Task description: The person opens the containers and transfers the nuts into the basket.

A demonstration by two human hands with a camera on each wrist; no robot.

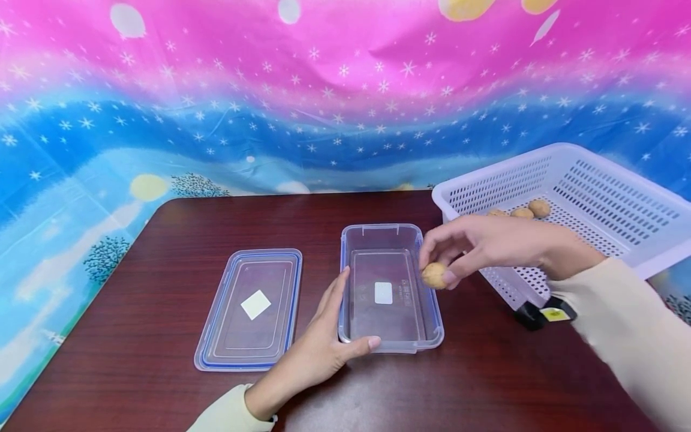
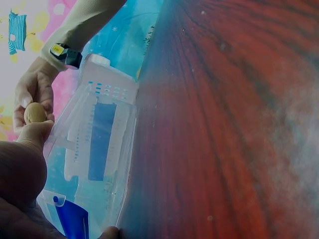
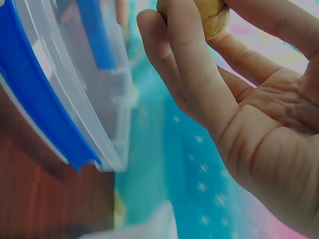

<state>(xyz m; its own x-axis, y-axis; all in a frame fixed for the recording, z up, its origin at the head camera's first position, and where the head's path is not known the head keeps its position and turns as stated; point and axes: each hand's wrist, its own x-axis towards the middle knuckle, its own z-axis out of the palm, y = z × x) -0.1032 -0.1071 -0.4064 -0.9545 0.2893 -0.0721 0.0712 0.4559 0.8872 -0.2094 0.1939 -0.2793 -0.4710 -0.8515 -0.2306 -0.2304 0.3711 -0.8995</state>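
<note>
Between the thumb and fingers of my right hand is a tan walnut, held just above the right rim of a clear plastic container. The container is uncovered, with blue strips along its sides and a white label on its floor; no walnut lies inside. My left hand holds the container's near left corner, fingers along the left wall and thumb at the front rim. In the right wrist view, the walnut is partly hidden by fingers. The left wrist view shows the walnut beyond my left thumb.
A clear lid with a blue seal lies flat on the dark red table, left of the container. At the right stands a white perforated basket with several walnuts. A patterned cloth hangs behind the table.
</note>
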